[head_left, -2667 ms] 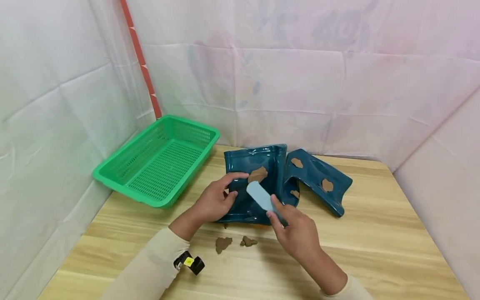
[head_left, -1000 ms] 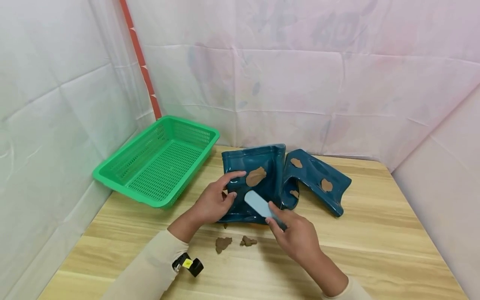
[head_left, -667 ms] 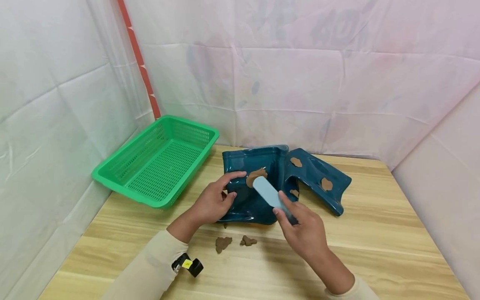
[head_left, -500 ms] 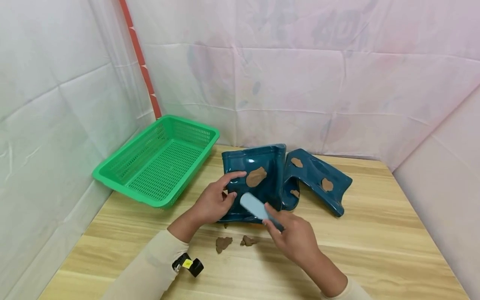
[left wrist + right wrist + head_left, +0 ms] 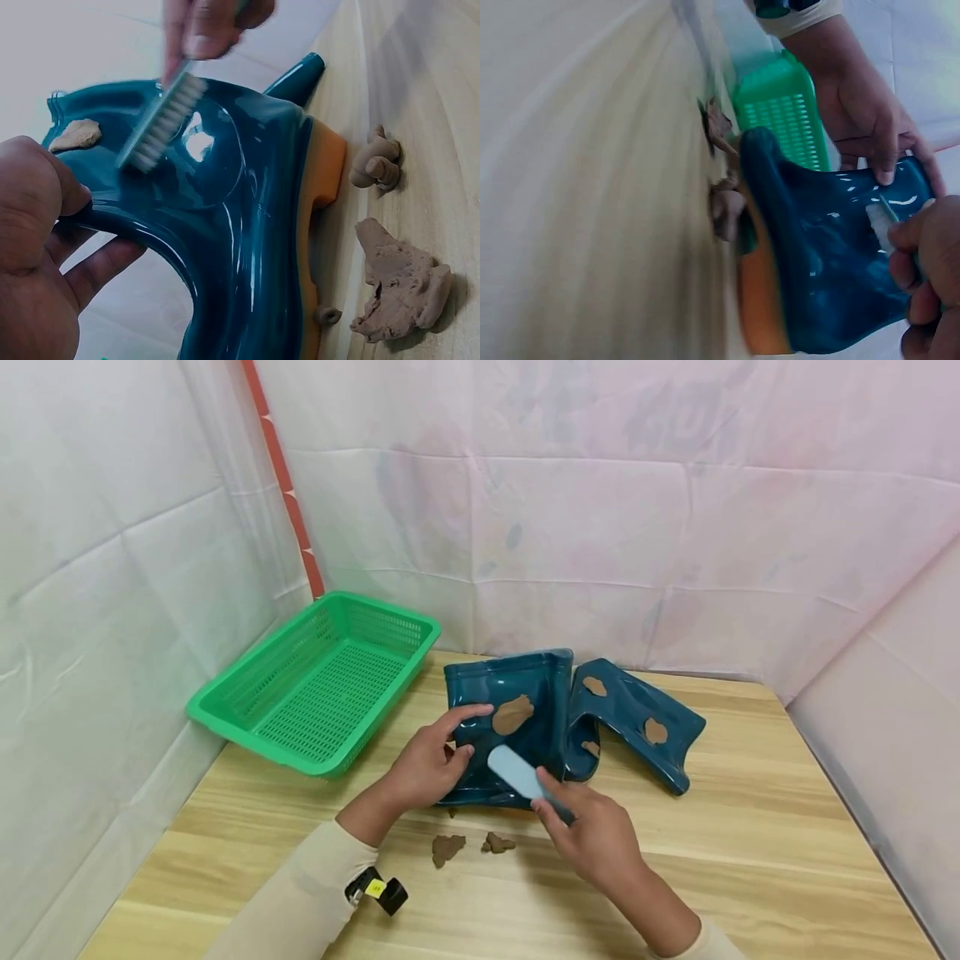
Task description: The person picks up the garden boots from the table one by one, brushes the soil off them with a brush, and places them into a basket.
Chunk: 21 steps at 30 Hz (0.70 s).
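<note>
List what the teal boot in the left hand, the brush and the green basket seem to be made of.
Teal boot: probably rubber or PVC, glossy, given its sharp highlights.
Brush: seemingly hard plastic, its back smooth and pale; the whitish bristles may be nylon.
Green basket: likely molded plastic, satin, from its uniform color and regular perforations.

Pale wood-grain tbl. (image 5: pixel 750 852): green perforated plastic basket (image 5: pixel 330 693) nr. back L corner; glossy teal rubber boot (image 5: pixel 536 731), 2nd teal boot (image 5: pixel 628 703) twd. back edge; brown clay-like lumps (image 5: pixel 448 849) nearer front edge.

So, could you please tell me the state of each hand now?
Left hand: holding the edge of a teal boot.
Right hand: holding the brush.
</note>
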Each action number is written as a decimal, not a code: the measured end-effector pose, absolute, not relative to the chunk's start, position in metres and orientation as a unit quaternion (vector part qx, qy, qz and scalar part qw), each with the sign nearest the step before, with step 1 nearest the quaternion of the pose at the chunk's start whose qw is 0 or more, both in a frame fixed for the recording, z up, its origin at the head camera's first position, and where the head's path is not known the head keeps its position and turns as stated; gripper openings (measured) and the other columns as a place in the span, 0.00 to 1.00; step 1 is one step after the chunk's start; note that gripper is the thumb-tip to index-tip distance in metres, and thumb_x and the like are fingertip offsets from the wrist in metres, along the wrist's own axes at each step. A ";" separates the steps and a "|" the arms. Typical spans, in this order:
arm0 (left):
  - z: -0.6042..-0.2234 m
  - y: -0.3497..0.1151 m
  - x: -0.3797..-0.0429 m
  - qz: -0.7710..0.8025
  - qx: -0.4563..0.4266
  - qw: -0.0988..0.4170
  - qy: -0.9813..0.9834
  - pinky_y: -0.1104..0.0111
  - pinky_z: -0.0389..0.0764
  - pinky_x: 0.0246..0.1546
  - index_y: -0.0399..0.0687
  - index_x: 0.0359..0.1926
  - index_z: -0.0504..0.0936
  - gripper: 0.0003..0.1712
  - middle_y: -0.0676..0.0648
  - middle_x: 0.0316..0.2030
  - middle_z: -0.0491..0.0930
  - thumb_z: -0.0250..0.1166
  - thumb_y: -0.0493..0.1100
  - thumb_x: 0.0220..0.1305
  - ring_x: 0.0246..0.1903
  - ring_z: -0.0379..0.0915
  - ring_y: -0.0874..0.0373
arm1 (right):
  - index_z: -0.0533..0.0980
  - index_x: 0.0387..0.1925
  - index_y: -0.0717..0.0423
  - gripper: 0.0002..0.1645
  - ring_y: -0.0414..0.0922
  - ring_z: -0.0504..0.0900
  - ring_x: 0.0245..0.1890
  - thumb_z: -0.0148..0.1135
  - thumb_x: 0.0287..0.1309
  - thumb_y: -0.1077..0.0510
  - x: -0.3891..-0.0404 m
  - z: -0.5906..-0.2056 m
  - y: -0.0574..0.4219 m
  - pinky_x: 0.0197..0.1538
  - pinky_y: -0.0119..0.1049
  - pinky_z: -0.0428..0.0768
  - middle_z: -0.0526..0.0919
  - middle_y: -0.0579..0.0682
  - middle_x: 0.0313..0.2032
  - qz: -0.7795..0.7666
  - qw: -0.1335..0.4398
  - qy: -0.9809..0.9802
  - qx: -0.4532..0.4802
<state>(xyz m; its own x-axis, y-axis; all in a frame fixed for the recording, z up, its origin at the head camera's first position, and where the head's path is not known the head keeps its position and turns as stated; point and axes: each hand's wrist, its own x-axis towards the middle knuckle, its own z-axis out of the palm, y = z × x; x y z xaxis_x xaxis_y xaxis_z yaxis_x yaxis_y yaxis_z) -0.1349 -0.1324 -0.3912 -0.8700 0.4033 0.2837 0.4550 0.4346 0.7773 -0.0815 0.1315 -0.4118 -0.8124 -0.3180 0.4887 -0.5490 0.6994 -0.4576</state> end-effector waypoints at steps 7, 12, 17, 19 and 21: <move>-0.390 -0.132 -0.135 -0.474 -0.254 0.028 -0.843 0.68 0.67 0.16 0.66 0.74 0.67 0.35 0.57 0.12 0.60 0.59 0.31 0.74 0.11 0.58 0.62 | 0.80 0.62 0.62 0.34 0.39 0.73 0.22 0.78 0.51 0.67 -0.087 -0.403 0.139 0.21 0.28 0.66 0.86 0.55 0.31 0.336 0.283 -0.865 0.242; -0.391 -0.132 -0.133 -0.467 -0.250 0.025 -0.848 0.68 0.69 0.17 0.64 0.74 0.67 0.35 0.57 0.12 0.61 0.59 0.31 0.74 0.11 0.60 0.62 | 0.80 0.63 0.58 0.31 0.34 0.69 0.20 0.77 0.57 0.61 -0.088 -0.406 0.135 0.19 0.29 0.64 0.86 0.52 0.32 0.317 0.241 -0.891 0.217; -0.392 -0.132 -0.134 -0.473 -0.245 0.023 -0.846 0.67 0.70 0.20 0.65 0.74 0.67 0.35 0.56 0.12 0.62 0.59 0.31 0.74 0.12 0.61 0.61 | 0.81 0.62 0.54 0.29 0.29 0.63 0.19 0.76 0.58 0.58 -0.082 -0.411 0.135 0.19 0.27 0.62 0.84 0.44 0.28 0.300 0.190 -0.903 0.242; -0.391 -0.132 -0.135 -0.473 -0.247 0.025 -0.845 0.67 0.70 0.20 0.66 0.74 0.67 0.35 0.56 0.12 0.62 0.59 0.31 0.74 0.12 0.60 0.61 | 0.81 0.61 0.56 0.30 0.30 0.63 0.18 0.77 0.56 0.60 -0.082 -0.408 0.137 0.19 0.26 0.62 0.84 0.44 0.27 0.306 0.208 -0.894 0.254; -0.390 -0.131 -0.135 -0.472 -0.251 0.027 -0.845 0.67 0.69 0.20 0.66 0.74 0.67 0.35 0.56 0.12 0.61 0.59 0.31 0.74 0.12 0.60 0.62 | 0.81 0.61 0.58 0.32 0.32 0.67 0.20 0.78 0.53 0.63 -0.085 -0.404 0.139 0.19 0.27 0.63 0.85 0.48 0.29 0.316 0.244 -0.880 0.258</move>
<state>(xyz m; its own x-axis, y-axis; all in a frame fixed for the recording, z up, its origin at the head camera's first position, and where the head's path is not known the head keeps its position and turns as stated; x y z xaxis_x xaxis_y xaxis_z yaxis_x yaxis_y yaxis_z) -0.1347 -0.1313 -0.3902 -0.8725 0.3991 0.2820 0.4493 0.4281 0.7842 -0.0851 0.1395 -0.4037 -0.7475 -0.3005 0.5925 -0.6088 0.6667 -0.4299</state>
